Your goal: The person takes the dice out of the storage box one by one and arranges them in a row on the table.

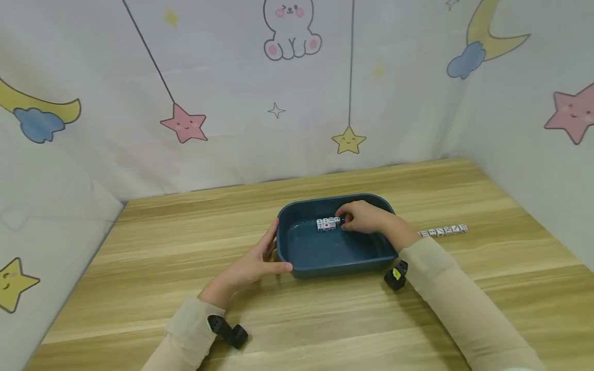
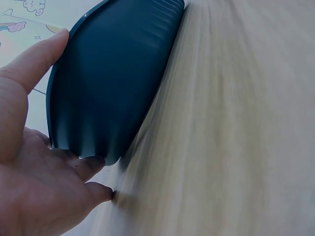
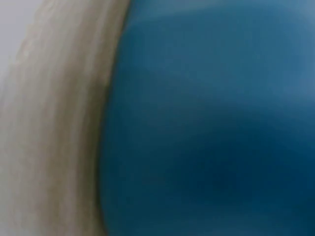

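Two hands are seen at a dark blue tray resting on the wooden table. A short row of white dice lies inside the tray near its far wall, its long axis running left to right. The right hand is reached into the tray at the right end of that row, fingers curled down over the end die; whether it is actually pinched cannot be told, since the right wrist view is only blur. The left hand is laid against the tray's outer left wall, fingers straight, thumb at the near corner. A second row of dice lies on the table to the right of the tray, nearer the right arm.
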`<state>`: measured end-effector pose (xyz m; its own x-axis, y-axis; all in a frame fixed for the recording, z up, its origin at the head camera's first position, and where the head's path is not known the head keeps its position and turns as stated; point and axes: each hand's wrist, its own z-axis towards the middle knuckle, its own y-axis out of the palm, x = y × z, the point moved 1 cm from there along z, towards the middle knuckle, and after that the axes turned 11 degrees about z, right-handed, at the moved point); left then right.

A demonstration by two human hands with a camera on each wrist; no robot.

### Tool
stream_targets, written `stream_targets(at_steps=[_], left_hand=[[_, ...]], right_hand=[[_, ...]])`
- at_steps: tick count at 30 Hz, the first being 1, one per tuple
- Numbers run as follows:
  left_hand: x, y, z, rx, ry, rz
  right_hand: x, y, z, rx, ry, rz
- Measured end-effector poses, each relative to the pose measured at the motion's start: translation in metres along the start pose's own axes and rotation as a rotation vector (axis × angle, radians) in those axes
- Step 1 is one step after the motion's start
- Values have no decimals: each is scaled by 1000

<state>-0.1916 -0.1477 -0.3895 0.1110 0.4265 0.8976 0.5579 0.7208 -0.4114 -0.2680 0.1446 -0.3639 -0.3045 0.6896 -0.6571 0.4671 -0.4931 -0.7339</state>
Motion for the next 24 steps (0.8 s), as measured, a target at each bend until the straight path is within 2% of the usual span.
stream_targets(at_steps=[7,16,20,24], left_hand=[[1,0,0,2,-4,-2],[2,-1,-1,-4,-12,-9],[4,0,-2,-10,-5,-7],[3,1,-2,-11,6,-15]], right_hand=[[-1,1,2,11,3,-8],[-4,5,3,15,3,-87],[-4,1,-2,43,0,-95],[-4,-8,-11,81,-43,-94]])
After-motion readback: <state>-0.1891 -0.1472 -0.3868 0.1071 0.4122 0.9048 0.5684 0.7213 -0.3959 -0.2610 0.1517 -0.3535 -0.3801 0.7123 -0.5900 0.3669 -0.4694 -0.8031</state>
